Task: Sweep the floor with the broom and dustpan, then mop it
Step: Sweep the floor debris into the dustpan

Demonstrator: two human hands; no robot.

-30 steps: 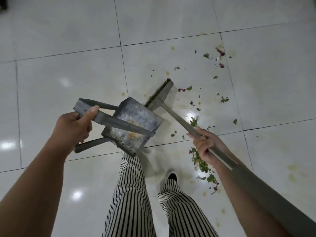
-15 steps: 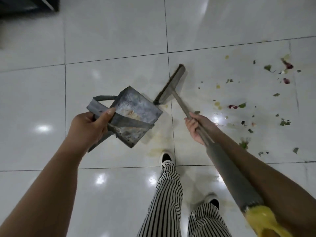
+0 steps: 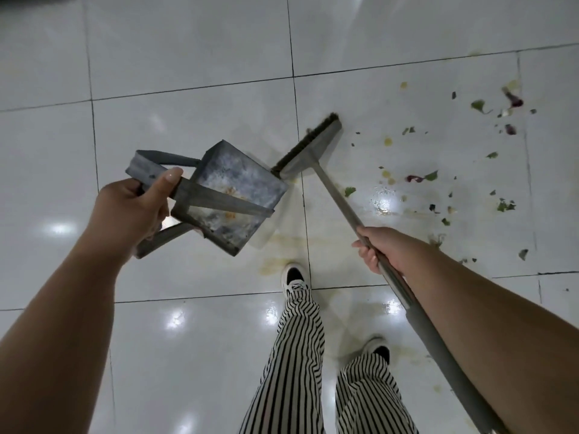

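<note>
My left hand [image 3: 131,208] grips the flat metal handle of a grey metal dustpan [image 3: 238,189], held tilted above the floor at centre left. Orange crumbs lie inside the pan. My right hand [image 3: 382,249] is closed around the long grey handle of the broom [image 3: 332,189]. The broom's brush head [image 3: 308,142] rests on the white tiles just right of the dustpan. Green and purple vegetable scraps [image 3: 432,176] and yellowish smears are scattered over the tile to the right of the brush.
Glossy white floor tiles [image 3: 188,89] with dark grout lines fill the view. My legs in striped trousers and white-and-black shoes [image 3: 294,277] stand at bottom centre. A yellowish stain [image 3: 275,264] lies by my left shoe.
The view has shifted so the scraps now lie further right. The broom head has moved left off the debris, close to the dustpan. Both hands keep their grips.
</note>
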